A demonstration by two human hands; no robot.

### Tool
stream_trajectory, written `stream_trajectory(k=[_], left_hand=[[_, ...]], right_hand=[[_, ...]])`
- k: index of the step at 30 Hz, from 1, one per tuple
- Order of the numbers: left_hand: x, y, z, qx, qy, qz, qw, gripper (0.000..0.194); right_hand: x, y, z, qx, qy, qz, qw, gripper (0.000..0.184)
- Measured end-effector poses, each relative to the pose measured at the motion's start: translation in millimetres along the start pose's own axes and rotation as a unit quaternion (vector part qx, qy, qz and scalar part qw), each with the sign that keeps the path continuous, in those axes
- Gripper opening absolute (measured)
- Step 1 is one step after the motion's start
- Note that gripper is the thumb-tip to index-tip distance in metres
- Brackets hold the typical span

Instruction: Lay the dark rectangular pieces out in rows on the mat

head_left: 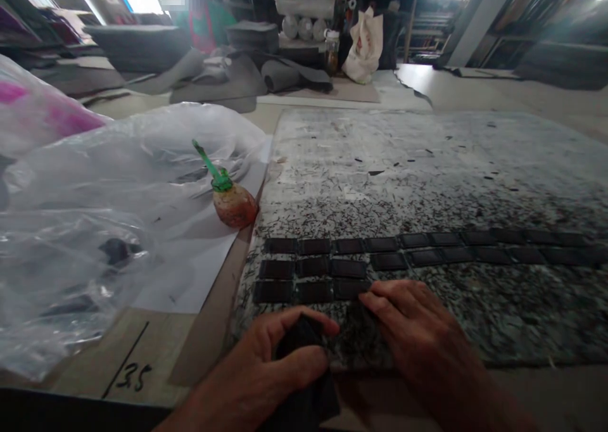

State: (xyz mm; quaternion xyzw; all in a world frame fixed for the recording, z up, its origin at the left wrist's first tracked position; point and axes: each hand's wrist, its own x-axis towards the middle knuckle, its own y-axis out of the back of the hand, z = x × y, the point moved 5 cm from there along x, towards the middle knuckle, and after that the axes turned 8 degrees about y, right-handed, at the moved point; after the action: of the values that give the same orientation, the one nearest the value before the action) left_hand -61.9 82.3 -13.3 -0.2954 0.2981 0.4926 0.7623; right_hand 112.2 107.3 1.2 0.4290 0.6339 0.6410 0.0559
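A: Where do we find the dark pieces (313, 291)?
B: On the near part of the board (351, 134), in rows running along it. We count three in the row closest to the board's front edge; the two rows behind carry on toward its right side.
A: And the right hand (415, 327)?
B: We see it over the front of the board, fingers bent and drawn close together, the tips at the right end of the third piece in that nearest row. We cannot tell whether it pinches the piece or only presses on it.
A: The left hand (266, 365)?
B: At the board's front edge, curled part-way closed, thumb and forefinger around a dark bundle (300, 337). We cannot make out how many layers that has.
A: What do we have on the board besides?
B: Dark scraps (332, 216), thick around the rows and sparser toward its far edge.
A: And around it?
B: Against its left edge we have a reddish round bottle (235, 207) with a green nozzle, tilted. Farther left of the board lie clear plastic (118, 159) and white paper (190, 286). Beyond the board's far edge we see a rolled grey sheet (285, 76), a lidded jar (331, 52) and a pale bag (365, 45).
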Motion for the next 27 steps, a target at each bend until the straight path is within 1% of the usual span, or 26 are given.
stream_trajectory(k=[2, 4, 5, 7, 9, 11, 13, 15, 17, 18, 20, 22, 23, 25, 27], left_hand=[[-1, -1.8, 3, 0.017, -0.024, 0.009, 1.000, 0.025], [-1, -7.0, 6, 0.018, -0.043, -0.002, 0.999, 0.026], [-1, -11.2, 6, 0.026, -0.040, -0.015, 0.999, 0.026], [0, -21.0, 6, 0.055, -0.020, -0.046, 0.997, 0.024], [1, -31.1, 7, 0.083, -0.006, -0.080, 0.993, 0.021], [4, -38.1, 10, 0.107, -0.008, -0.094, 0.990, 0.020], [8, -42.6, 12, 0.133, -0.003, -0.102, 0.986, 0.021], [11, -46.0, 16, 0.157, -0.010, -0.107, 0.982, 0.023], [12, -50.7, 22, 0.156, -0.029, -0.125, 0.979, 0.026], [12, -53.0, 25, 0.149, -0.039, -0.132, 0.979, 0.030], [12, -57.0, 28, 0.138, -0.035, -0.140, 0.980, 0.037], [12, -59.0, 28, 0.145, -0.017, -0.130, 0.981, 0.041], [11, -59.2, 28, 0.150, -0.009, -0.121, 0.981, 0.040], [11, -59.5, 28, 0.152, -0.006, -0.107, 0.983, 0.037], [11, -60.7, 25, 0.146, 0.010, -0.112, 0.983, 0.029]], right_hand=[[0, 4, 0, 0.044, -0.032, 0.013, 0.998, 0.024], [-1, 7, 0, 0.127, -0.078, 0.021, 0.989, 0.022], [-1, 9, -2, 0.175, -0.098, 0.022, 0.979, 0.022], [0, 10, -6, 0.273, -0.128, 0.002, 0.954, 0.022], [0, 10, -13, 0.344, -0.130, -0.035, 0.929, 0.022], [-1, 12, -18, 0.375, -0.118, -0.070, 0.917, 0.020], [-5, 14, -19, 0.365, -0.114, -0.080, 0.921, 0.020], [-10, 17, -15, 0.360, -0.134, -0.071, 0.921, 0.020], [-14, 17, -10, 0.383, -0.171, -0.070, 0.905, 0.022], [-16, 16, -8, 0.397, -0.199, -0.075, 0.893, 0.022], [-21, 12, -3, 0.421, -0.267, -0.093, 0.862, 0.018], [-27, 8, 1, 0.440, -0.330, -0.106, 0.828, 0.009], [-29, 6, 1, 0.458, -0.350, -0.108, 0.810, 0.005], [-32, 3, 2, 0.510, -0.371, -0.099, 0.770, 0.002], [-34, 3, 8, 0.551, -0.392, -0.058, 0.734, 0.007]])
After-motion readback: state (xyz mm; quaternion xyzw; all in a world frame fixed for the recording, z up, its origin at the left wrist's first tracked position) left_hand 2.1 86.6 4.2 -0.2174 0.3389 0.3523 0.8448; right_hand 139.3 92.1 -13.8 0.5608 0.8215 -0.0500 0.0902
